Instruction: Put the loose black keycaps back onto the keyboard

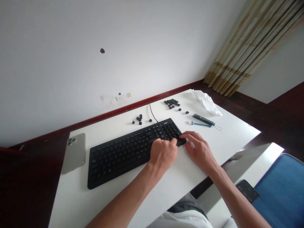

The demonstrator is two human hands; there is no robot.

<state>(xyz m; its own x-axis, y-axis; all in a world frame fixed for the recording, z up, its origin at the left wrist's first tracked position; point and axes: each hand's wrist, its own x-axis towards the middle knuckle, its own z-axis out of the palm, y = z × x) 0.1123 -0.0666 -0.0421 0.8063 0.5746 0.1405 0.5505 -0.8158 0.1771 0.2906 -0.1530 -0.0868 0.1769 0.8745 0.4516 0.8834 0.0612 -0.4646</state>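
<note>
A black keyboard (123, 152) lies at a slant on the white table, with several keycaps off its right-hand part. My left hand (163, 152) is closed over the lower edge near the number pad, fingers curled down. Whatever its fingertips hold, if anything, is hidden. My right hand (198, 148) grips the keyboard's right end, fingers on the corner and thumb below. A small white bit, perhaps tissue, shows between that thumb and the fingers. Behind the keyboard lie a few loose keycaps (140, 117) and a larger pile of keycaps (172, 103).
Right of the keyboard lie a blue brush (201, 124) and a dark tool with wire loops (203, 119). A crumpled white bag (206, 102) rests at the table's far right. A phone (74, 153) lies at left. A cable (152, 113) runs toward the wall.
</note>
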